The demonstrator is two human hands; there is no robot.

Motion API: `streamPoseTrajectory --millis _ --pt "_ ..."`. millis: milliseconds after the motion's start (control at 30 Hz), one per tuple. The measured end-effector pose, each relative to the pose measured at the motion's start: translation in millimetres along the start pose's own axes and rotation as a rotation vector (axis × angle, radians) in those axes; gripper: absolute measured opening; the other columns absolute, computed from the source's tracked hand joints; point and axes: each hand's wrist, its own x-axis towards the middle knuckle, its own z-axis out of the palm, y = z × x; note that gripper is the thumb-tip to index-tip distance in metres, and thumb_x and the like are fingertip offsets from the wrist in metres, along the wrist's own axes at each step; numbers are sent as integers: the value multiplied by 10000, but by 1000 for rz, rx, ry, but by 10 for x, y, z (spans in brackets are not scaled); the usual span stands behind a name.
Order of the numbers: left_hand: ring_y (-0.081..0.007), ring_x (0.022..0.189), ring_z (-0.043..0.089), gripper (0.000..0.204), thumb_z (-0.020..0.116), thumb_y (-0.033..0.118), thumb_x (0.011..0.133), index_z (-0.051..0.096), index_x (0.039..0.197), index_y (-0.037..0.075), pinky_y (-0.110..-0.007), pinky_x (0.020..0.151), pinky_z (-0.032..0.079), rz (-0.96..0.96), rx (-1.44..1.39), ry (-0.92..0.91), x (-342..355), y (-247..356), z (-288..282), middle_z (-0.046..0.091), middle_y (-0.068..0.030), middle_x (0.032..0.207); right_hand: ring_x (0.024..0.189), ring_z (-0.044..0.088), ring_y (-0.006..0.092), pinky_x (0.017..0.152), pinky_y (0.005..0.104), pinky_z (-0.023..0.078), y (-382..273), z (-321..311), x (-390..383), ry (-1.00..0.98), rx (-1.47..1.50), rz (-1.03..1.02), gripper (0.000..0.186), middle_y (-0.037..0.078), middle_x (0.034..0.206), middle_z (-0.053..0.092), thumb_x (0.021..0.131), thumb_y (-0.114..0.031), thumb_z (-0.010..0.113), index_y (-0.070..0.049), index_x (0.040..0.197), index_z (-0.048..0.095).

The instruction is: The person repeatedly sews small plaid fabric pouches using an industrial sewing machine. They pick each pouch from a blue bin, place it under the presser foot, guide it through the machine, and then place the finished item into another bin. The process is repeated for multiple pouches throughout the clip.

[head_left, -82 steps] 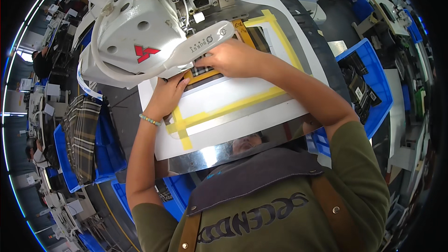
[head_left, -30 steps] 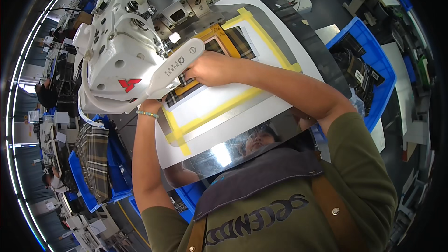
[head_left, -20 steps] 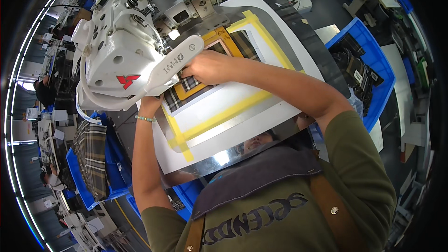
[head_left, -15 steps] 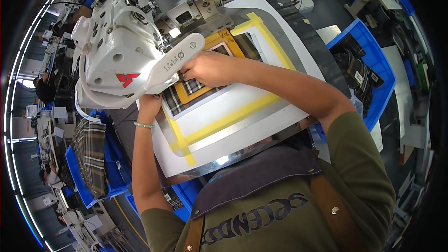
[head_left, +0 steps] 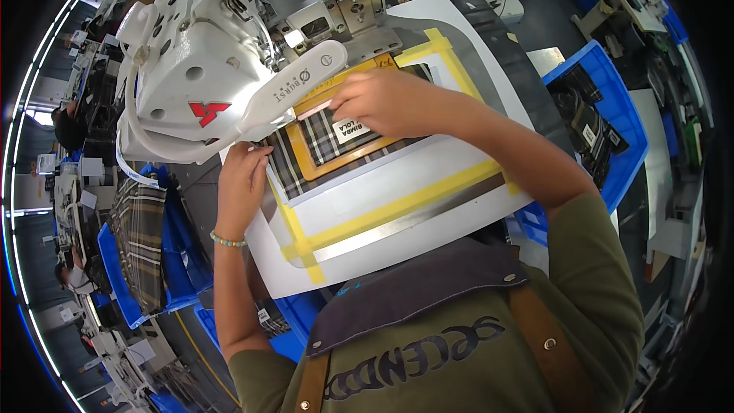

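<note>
My right hand (head_left: pixel 394 105) is closed, thumb and fingers pinched together at the upper edge of a plaid fabric piece (head_left: pixel 323 141) with a white label (head_left: pixel 352 131). That piece lies inside a yellow frame (head_left: pixel 310 170), which sits on a larger dark plaid fabric (head_left: pixel 284 170). My left hand (head_left: pixel 243 182) rests at the left edge of the larger fabric, its fingers a little bent and apart, with nothing visible in them. The white sewing machine head (head_left: pixel 199 76) and a white lamp arm (head_left: pixel 294 92) hang just beyond my hands.
Yellow tape (head_left: pixel 397 218) borders the white template sheet (head_left: pixel 367 264) under the fabric. At the right stands a blue bin (head_left: pixel 631 153) with dark plaid pieces. Another blue bin (head_left: pixel 118 275), at the left, has plaid fabric (head_left: pixel 141 241) draped over it.
My right hand has shifted right and lifted slightly, uncovering the white label. My left hand's fingers, formerly hidden beneath the lamp arm, now show at the fabric's left edge.
</note>
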Motion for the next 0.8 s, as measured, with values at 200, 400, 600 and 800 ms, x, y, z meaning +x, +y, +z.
streamPoseTrajectory --millis 200,400,600,800 --pt "-334 1083 624 231 678 60 902 678 1128 16 -431 909 510 232 24 -140 26 603 121 665 -135 1163 1162 623 278 1025 403 491 75 -242 -453 -50 -119 193 250 87 1208 715 908 -68 598 -23 1115 730" --pt "-324 1340 502 454 695 229 932 618 1339 41 -430 1036 438 309 78 -188 535 926 559 542 -135 1465 1132 640 248 937 387 515 9 -50 -464 -2 -399 101 259 83 1198 718 857 -79 653 -33 1101 726" --pt "-316 1365 490 483 664 309 968 613 1367 40 -427 1062 420 266 170 -168 558 899 709 526 -136 1504 1108 635 232 864 352 503 -112 37 -516 22 -571 83 259 106 1204 711 843 -90 632 -11 1077 711" --pt "-351 1380 480 503 671 313 963 592 1391 61 -479 1127 398 232 160 -199 380 968 621 504 -153 1517 1082 629 233 823 334 499 -147 94 -486 51 -609 95 269 130 1211 691 828 -79 617 13 1068 695"
